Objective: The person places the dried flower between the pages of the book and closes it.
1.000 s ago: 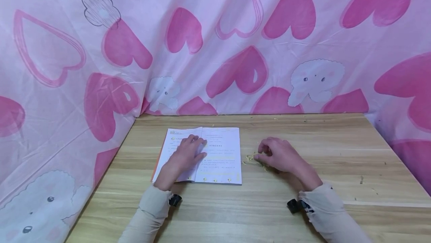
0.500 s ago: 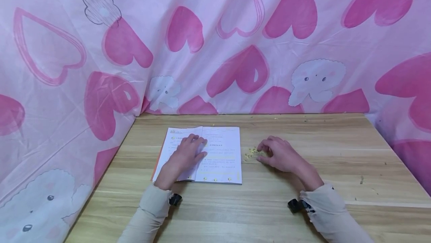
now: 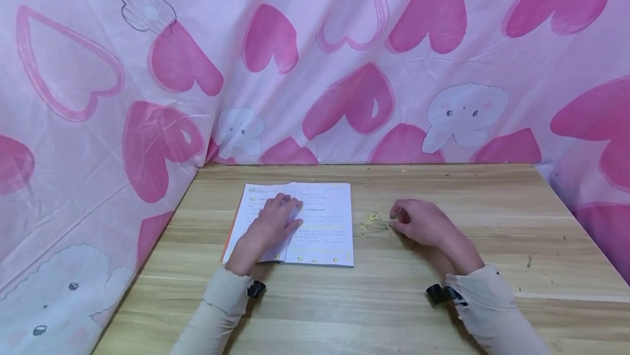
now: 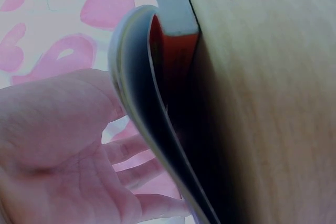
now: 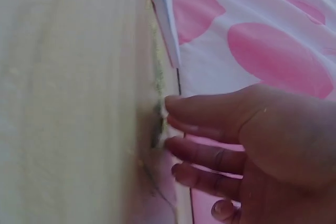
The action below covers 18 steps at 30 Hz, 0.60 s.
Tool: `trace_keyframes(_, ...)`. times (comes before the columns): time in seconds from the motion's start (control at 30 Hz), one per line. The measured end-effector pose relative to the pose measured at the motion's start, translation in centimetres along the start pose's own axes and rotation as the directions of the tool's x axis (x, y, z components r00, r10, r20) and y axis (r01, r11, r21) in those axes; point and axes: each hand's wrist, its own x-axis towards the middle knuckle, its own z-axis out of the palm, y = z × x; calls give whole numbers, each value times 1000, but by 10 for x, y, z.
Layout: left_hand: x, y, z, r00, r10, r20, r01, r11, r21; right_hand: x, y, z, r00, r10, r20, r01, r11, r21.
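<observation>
An open book [image 3: 322,234] with printed white pages lies in the middle left of the table in the head view. My left hand [image 3: 268,229] rests on it near the centre fold, fingers spread. The left wrist view shows the left palm [image 4: 58,161] behind a curled page edge [image 4: 123,72]. Right of the book lies a dried flower sprig [image 3: 372,218] with tiny yellow blooms and thin stems. The thumb and forefinger of my right hand [image 3: 425,223] pinch its stem end, low over the table. Fingertips partly hide the grip in the right wrist view.
Small dark bits [image 3: 529,261] and crumbs are scattered over the right side of the wooden table [image 3: 344,311]. A pink heart-patterned cloth [image 3: 344,27] hangs along the back and left edges.
My right hand has moved a little to the right, away from the book, and the yellow blooms have shifted slightly the same way. The left hand stays on the book.
</observation>
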Motion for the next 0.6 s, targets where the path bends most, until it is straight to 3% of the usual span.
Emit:
trace_keyframes(0.23,0,1,-1,1000,2,-3,-2,1000,-2,-6,-1,-12,1000,-5,14,5,1000,-6)
trace_keyframes(0.47,1,1,0,1000,0,6,0,1000,-5,-31,0,-24,991,72,111,-58,991,-124)
trace_keyframes(0.6,1,1,-1,1000,1,5,-1,1000,-5,-38,2,-21,992,75,104,-62,991,-120)
